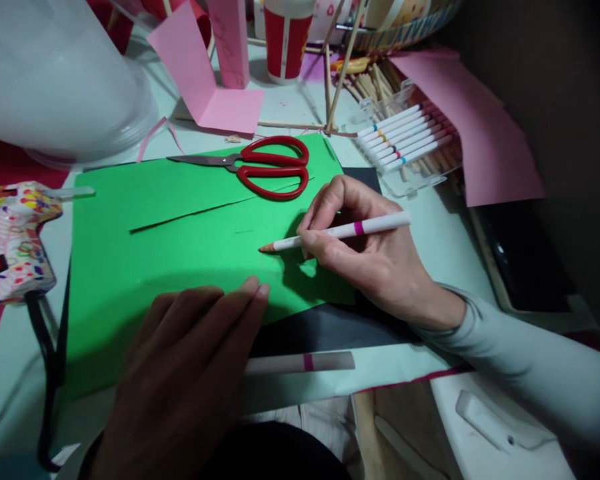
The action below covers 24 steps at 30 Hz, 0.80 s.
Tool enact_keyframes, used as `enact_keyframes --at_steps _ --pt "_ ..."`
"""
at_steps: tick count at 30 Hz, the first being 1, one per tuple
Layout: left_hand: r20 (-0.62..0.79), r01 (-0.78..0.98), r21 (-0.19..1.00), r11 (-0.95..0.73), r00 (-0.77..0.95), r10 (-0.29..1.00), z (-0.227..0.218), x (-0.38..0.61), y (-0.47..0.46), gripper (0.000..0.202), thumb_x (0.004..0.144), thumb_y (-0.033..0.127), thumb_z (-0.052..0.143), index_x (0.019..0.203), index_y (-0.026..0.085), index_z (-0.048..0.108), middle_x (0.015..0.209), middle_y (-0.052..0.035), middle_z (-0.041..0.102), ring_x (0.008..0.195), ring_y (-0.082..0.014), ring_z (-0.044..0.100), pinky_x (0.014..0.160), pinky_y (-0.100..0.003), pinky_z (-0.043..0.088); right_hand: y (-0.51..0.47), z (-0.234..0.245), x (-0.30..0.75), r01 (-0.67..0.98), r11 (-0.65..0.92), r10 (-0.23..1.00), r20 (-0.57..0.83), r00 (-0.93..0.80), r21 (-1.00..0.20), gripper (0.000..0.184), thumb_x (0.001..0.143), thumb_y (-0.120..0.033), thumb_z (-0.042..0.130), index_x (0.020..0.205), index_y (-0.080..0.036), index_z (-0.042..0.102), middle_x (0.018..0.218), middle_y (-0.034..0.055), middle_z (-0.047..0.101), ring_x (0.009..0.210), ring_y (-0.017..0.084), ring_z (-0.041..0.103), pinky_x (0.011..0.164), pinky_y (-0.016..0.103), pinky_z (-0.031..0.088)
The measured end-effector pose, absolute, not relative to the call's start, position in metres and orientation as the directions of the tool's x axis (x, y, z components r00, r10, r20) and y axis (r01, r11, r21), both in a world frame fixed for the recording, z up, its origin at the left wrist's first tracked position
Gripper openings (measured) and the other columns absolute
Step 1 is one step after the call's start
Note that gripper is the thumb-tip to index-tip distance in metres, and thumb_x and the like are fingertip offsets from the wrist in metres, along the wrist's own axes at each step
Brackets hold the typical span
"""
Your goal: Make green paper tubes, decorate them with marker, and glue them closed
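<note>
My right hand [370, 257] is closed around a white marker [337, 232] with a pink band, its tip touching the green paper sheet [180, 247]. My left hand [190, 373] lies flat on the near edge of that green sheet, fingers stretched out and together, holding nothing. A marker cap [300, 363], white with a pink band, lies on the table just right of my left hand. Red-handled scissors [260, 165] rest on the far part of the green sheet. A dark sheet [330, 327] lies under the green one.
A clear case of white markers [405, 141] sits at the far right beside pink paper [475, 127]. Folded pink paper [205, 80], a red-and-white cup [286, 39] and wooden sticks [340, 67] stand behind. A patterned glue gun [13, 240] lies at left, a translucent container [55, 73] above it.
</note>
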State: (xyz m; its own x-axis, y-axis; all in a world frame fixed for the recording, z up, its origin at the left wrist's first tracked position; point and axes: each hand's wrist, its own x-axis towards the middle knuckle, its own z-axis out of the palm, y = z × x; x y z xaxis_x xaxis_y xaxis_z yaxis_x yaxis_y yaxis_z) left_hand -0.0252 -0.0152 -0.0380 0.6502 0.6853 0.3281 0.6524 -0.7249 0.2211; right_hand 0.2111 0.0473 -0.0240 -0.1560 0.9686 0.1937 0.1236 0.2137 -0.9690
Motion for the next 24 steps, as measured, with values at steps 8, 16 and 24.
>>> enact_keyframes --at_steps 8,16,24 --pt "0.32 0.671 0.224 -0.707 0.635 0.704 -0.0385 -0.0263 -0.0185 0.051 0.102 0.018 0.04 0.152 0.016 0.049 0.134 -0.0087 0.069 0.109 -0.0298 0.055 0.09 -0.048 0.045 0.0475 -0.024 0.2107 0.118 0.21 0.968 0.19 -0.165 -0.971 0.022 0.08 -0.019 0.075 0.073 -0.022 0.054 0.075 -0.0014 0.065 0.068 0.014 0.06 0.058 0.027 0.047" --pt "0.298 0.662 0.174 -0.729 0.671 0.679 -0.0337 -0.0242 -0.0141 0.046 0.096 0.008 0.05 0.143 0.009 0.053 0.13 -0.0117 0.07 0.107 -0.0284 0.053 0.087 -0.046 0.046 0.0454 -0.0206 0.2114 0.168 0.183 0.976 0.159 -0.148 -0.969 0.023 0.08 -0.02 0.075 0.072 -0.023 0.053 0.075 -0.0001 0.065 0.068 0.016 0.06 0.056 0.028 0.046" --pt "0.28 0.663 0.188 -0.725 0.671 0.687 -0.0338 -0.0229 -0.0145 0.05 0.095 0.005 0.05 0.145 0.008 0.051 0.132 -0.0126 0.068 0.108 -0.0288 0.052 0.088 -0.046 0.044 0.0465 -0.02 0.2123 0.121 0.176 0.968 0.149 -0.203 -0.977 0.021 0.081 -0.018 0.075 0.073 -0.023 0.056 0.076 0.0 0.067 0.067 0.015 0.06 0.059 0.03 0.046"
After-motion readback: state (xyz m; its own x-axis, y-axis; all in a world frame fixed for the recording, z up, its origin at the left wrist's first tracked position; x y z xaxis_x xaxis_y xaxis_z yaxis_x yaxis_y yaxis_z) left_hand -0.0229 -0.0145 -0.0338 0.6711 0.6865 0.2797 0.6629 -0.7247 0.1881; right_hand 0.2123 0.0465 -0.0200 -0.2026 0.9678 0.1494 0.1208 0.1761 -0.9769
